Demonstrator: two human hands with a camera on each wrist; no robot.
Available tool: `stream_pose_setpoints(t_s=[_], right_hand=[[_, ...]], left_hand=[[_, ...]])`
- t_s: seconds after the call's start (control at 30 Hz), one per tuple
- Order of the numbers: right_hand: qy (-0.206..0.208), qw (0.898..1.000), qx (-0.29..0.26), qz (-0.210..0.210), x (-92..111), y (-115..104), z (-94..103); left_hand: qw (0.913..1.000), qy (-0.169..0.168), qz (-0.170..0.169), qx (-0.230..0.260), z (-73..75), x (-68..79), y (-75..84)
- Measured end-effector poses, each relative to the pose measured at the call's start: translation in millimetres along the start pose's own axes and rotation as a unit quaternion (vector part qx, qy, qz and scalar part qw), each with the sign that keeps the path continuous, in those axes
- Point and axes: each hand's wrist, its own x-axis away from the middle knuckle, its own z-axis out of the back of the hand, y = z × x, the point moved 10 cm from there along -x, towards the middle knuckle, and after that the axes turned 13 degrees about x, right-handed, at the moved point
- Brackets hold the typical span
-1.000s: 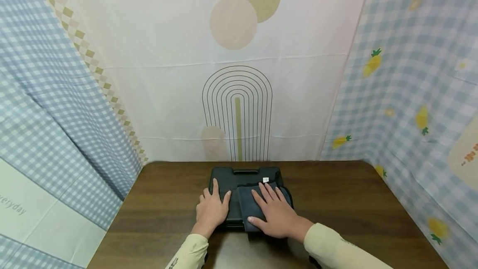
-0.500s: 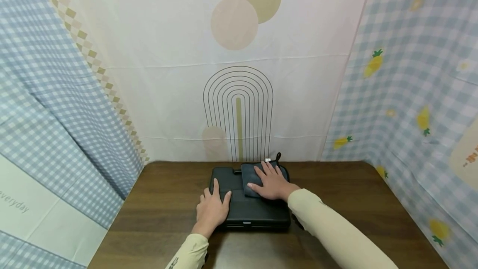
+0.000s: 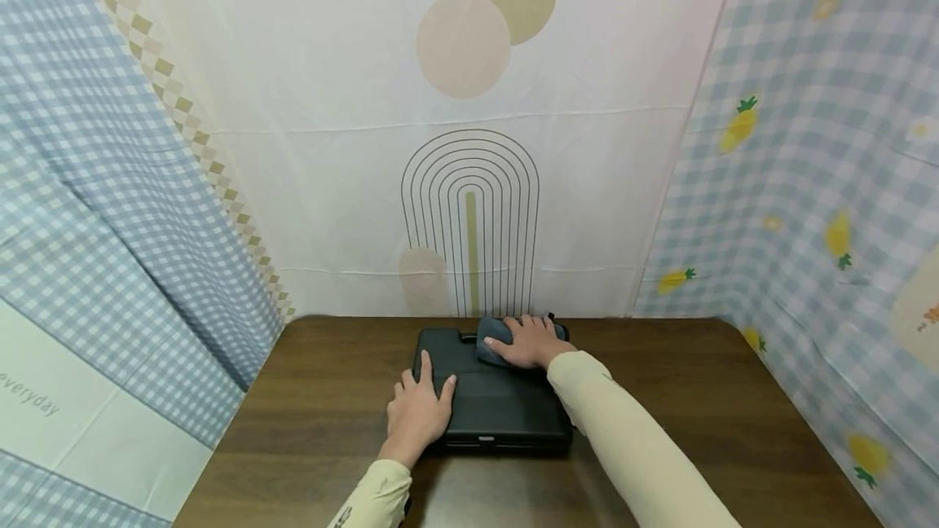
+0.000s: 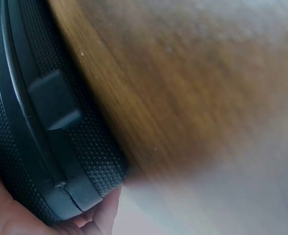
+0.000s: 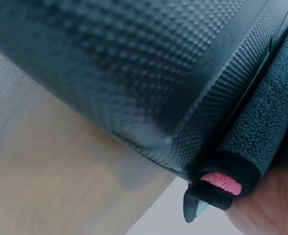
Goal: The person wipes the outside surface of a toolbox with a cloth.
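Observation:
A black plastic carrying case (image 3: 506, 414) lies flat on the wooden table, its latch side toward me. My left hand (image 3: 418, 414) grips its left edge, thumb on top and several fingers over the side. In the left wrist view, fingertips (image 4: 107, 210) show round the case's corner, near a latch (image 4: 55, 100). My right hand (image 3: 530, 342) holds a dark blue-grey cleaning cloth (image 3: 487, 341) against the far right part of the lid, fingers bent over the far edge. Close up, the cloth (image 5: 266, 112) is folded, with black hem and a bit of pink showing.
Brown wooden tabletop (image 3: 323, 398) extends to both sides of the case. A pale printed curtain (image 3: 330, 210) hangs right behind the table's back edge. Blue checked curtains (image 3: 778, 153) stand at both sides.
My right hand has slid the cloth away from me, from the case's near right part to its far edge. The cloth now looks more bunched. My left hand stays put.

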Motion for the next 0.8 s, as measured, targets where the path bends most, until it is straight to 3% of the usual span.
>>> stream_pose_setpoints(t_s=[0.27,0.8], right_hand=[[0.008,1.000,-0.004,0.004,-5.2,4.1,-2.5],[0.024,0.999,-0.023,0.010,6.3,16.5,4.6]], left_hand=[[0.9999,0.009,0.002,0.010,0.9,0.2,-0.7],[0.9996,0.011,0.003,0.025,2.4,2.8,-0.5]])
